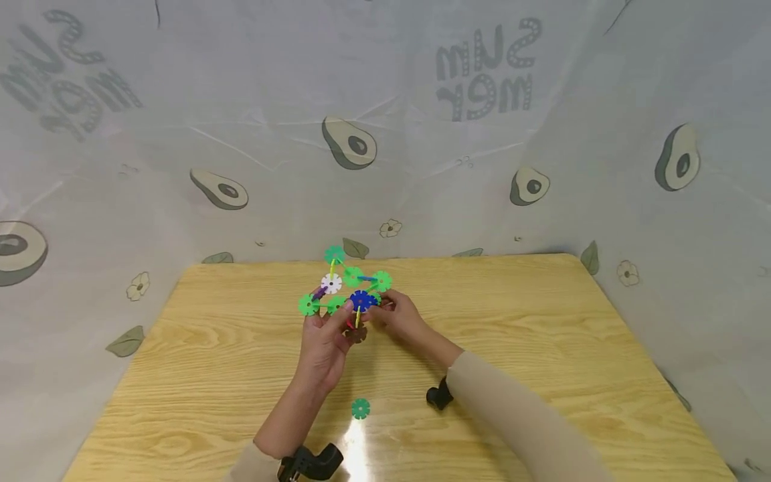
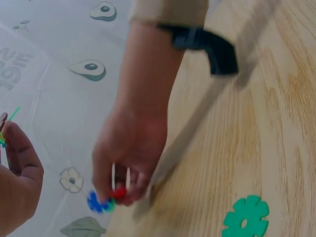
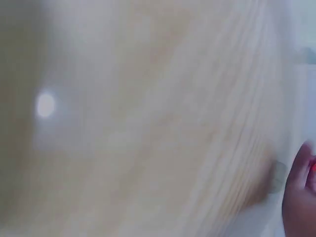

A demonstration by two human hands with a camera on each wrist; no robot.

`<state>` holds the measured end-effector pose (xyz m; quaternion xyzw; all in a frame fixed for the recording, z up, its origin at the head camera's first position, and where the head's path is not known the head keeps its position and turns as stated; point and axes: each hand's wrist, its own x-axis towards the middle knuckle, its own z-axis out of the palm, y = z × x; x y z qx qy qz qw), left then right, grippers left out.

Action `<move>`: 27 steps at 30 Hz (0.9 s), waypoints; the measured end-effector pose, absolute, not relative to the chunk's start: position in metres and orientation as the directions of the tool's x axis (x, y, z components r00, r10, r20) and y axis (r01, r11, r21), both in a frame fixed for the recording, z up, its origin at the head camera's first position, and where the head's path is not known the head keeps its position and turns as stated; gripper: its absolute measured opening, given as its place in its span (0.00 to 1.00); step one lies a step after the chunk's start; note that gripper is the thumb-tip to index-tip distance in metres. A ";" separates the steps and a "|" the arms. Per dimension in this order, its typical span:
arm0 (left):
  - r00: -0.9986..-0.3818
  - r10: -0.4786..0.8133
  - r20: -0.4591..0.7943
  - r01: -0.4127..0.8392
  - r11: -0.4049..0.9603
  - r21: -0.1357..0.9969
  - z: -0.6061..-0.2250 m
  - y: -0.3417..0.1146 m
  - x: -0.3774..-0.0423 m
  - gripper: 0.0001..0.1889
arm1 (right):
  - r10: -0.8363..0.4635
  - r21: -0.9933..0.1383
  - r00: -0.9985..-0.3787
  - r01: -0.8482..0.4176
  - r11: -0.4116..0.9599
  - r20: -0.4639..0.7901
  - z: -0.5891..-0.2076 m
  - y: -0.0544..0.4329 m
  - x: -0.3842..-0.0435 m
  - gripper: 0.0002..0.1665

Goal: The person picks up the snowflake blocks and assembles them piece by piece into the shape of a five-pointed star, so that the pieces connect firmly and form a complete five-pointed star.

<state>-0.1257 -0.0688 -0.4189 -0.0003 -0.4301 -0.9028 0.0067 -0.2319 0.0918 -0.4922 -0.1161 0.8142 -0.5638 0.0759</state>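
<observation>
Several notched plastic building discs, slotted together into a loop-like structure (image 1: 331,284), are held up over the table in the head view. Green, white, dark blue, yellow, purple and brown pieces show in it. From below, my left hand (image 1: 325,348) grips it, thumb against the dark blue disc (image 1: 361,300). My right hand (image 1: 406,321) pinches its right side, fingertips right by the blue and green discs. In the left wrist view, my right hand (image 2: 131,143) has blue and red pieces at its fingertips. A loose green disc (image 1: 360,408) lies on the table nearer me.
The wooden table (image 1: 211,375) ends at a pale curtain (image 1: 421,201) with avocado and leaf prints. Black camera mounts sit on the left wrist (image 1: 310,462) and right wrist (image 1: 441,393). The right wrist view is mostly blurred tabletop (image 3: 148,123).
</observation>
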 end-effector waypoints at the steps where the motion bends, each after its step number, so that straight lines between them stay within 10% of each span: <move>1: -1.000 -0.015 -0.005 0.006 -0.630 0.776 -0.419 -0.068 -0.126 0.12 | -0.281 -0.957 -0.959 -0.055 0.284 -0.028 -0.489 0.098 -0.227 0.15; 9: -0.999 -0.009 -0.032 -0.021 -0.607 0.795 -0.418 -0.057 -0.129 0.10 | -0.399 -0.932 -0.892 0.309 -0.188 -0.215 -0.463 0.135 -0.185 0.19; 17: -0.999 0.000 -0.055 -0.043 -0.611 0.791 -0.420 -0.055 -0.131 0.10 | -0.416 -0.887 -0.896 0.311 -0.342 -0.154 -0.443 0.148 -0.164 0.28; 27: -0.996 0.006 -0.089 -0.076 -0.586 0.807 -0.420 -0.051 -0.130 0.10 | -0.431 -0.831 -0.884 0.371 -0.415 -0.180 -0.424 0.158 -0.147 0.12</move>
